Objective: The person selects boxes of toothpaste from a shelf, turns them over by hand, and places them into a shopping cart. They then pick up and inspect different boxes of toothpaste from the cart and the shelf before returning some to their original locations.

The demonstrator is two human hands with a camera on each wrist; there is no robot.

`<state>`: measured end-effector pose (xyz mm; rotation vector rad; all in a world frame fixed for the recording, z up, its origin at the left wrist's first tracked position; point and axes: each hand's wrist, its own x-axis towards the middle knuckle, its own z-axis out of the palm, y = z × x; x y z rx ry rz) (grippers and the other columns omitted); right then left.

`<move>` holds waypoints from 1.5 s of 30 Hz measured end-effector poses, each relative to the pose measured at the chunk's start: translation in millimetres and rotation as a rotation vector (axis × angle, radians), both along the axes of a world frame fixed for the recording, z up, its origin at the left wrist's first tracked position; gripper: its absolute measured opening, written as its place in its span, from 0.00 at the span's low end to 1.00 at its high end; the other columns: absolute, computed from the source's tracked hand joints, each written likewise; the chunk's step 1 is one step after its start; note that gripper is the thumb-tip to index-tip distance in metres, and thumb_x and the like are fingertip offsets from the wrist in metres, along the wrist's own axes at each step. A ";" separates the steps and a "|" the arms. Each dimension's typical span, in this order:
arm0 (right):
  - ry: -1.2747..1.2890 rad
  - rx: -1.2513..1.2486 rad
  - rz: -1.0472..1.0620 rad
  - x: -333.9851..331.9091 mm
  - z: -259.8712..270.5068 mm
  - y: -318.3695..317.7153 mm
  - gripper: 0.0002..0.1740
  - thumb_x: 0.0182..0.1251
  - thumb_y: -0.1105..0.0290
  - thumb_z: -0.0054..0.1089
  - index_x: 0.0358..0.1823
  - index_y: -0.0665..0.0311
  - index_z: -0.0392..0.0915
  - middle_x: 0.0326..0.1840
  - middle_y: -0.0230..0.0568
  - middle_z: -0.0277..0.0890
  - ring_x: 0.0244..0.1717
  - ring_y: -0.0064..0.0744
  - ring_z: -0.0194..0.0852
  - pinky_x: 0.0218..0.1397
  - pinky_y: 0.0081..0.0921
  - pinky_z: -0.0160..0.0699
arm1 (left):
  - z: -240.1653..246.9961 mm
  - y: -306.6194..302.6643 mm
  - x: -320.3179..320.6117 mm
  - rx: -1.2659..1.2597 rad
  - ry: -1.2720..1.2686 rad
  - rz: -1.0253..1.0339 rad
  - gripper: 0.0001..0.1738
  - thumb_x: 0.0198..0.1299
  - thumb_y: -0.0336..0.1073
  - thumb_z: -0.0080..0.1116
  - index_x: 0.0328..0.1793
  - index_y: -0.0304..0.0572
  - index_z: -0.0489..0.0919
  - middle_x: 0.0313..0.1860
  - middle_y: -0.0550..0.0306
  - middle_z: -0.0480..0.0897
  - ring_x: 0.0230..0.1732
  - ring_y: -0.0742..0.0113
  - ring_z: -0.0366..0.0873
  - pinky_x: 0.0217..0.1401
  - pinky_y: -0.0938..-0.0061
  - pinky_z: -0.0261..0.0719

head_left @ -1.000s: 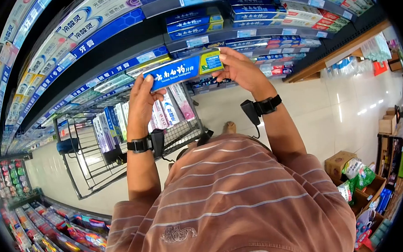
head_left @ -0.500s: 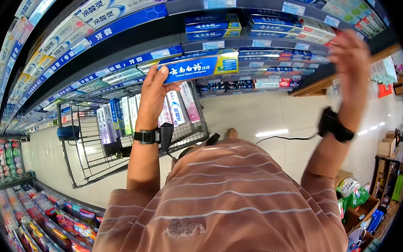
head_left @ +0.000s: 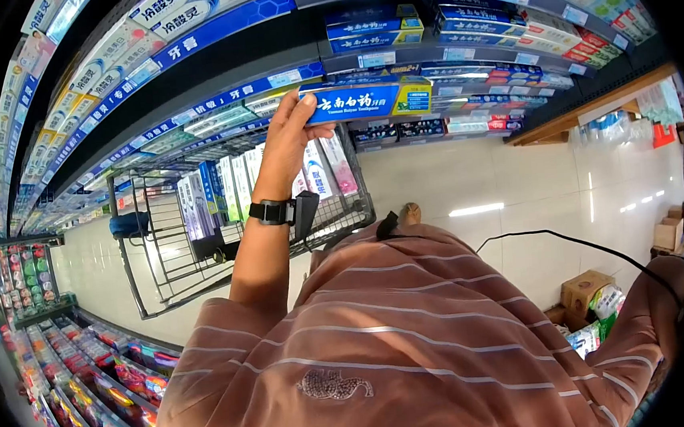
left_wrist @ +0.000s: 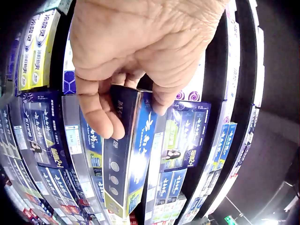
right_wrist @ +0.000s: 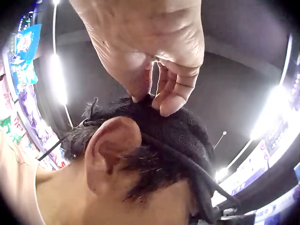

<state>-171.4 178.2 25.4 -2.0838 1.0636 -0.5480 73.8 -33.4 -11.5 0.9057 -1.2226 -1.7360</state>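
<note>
In the head view my left hand (head_left: 291,133) grips the left end of a blue and yellow toothpaste box (head_left: 369,103), thumb on its printed front. The left wrist view shows the same box end-on, pinched between thumb and fingers, its far end pointing toward the shelf. My right hand is outside the head view; only the bent right arm (head_left: 662,301) shows at the lower right edge. In the right wrist view my right hand (right_wrist: 150,40) is raised to the person's head, its fingertips touching the dark headgear (right_wrist: 180,126) above the ear, thumb and fingers a little apart.
Shelves of toothpaste boxes (head_left: 376,30) with price tags curve across the front and left. A wire shopping cart (head_left: 174,275) holding several boxes stands at the left. Cartons (head_left: 589,290) sit on the floor to the right. A black cable (head_left: 569,236) runs toward the right arm.
My right hand has let go of the box's right end and swung right and up, out of the head view to the head. The left hand keeps holding the box.
</note>
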 end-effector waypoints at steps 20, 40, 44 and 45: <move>0.093 0.042 0.040 5.3 3.4 13.4 0.17 0.76 0.61 0.54 0.54 0.68 0.78 0.56 0.49 0.81 0.43 0.32 0.84 0.48 0.28 0.85 | -28.0 4.2 3.2 0.075 -0.073 0.168 0.29 0.72 0.48 0.59 0.69 0.34 0.73 0.49 0.52 0.84 0.42 0.65 0.86 0.46 0.74 0.85; -0.487 -0.114 -0.806 -78.3 94.7 -115.3 0.18 0.76 0.59 0.57 0.58 0.62 0.78 0.41 0.38 0.84 0.37 0.24 0.83 0.36 0.21 0.81 | -0.7 7.1 4.1 0.046 0.150 0.054 0.23 0.76 0.47 0.54 0.64 0.36 0.74 0.46 0.51 0.86 0.41 0.67 0.87 0.43 0.74 0.88; -0.557 0.256 -0.716 -65.1 11.4 -137.5 0.28 0.77 0.51 0.56 0.63 0.69 0.74 0.44 0.40 0.82 0.36 0.24 0.84 0.34 0.19 0.81 | 7.2 6.1 0.7 0.062 0.171 0.053 0.23 0.76 0.48 0.54 0.63 0.34 0.74 0.45 0.50 0.86 0.40 0.67 0.87 0.43 0.74 0.87; -0.621 0.314 -0.699 -58.9 4.5 -139.1 0.28 0.78 0.50 0.55 0.63 0.69 0.74 0.43 0.40 0.82 0.36 0.24 0.84 0.34 0.19 0.82 | 7.8 4.9 0.8 0.063 0.173 0.044 0.23 0.76 0.48 0.54 0.63 0.34 0.73 0.45 0.50 0.86 0.40 0.67 0.87 0.43 0.74 0.87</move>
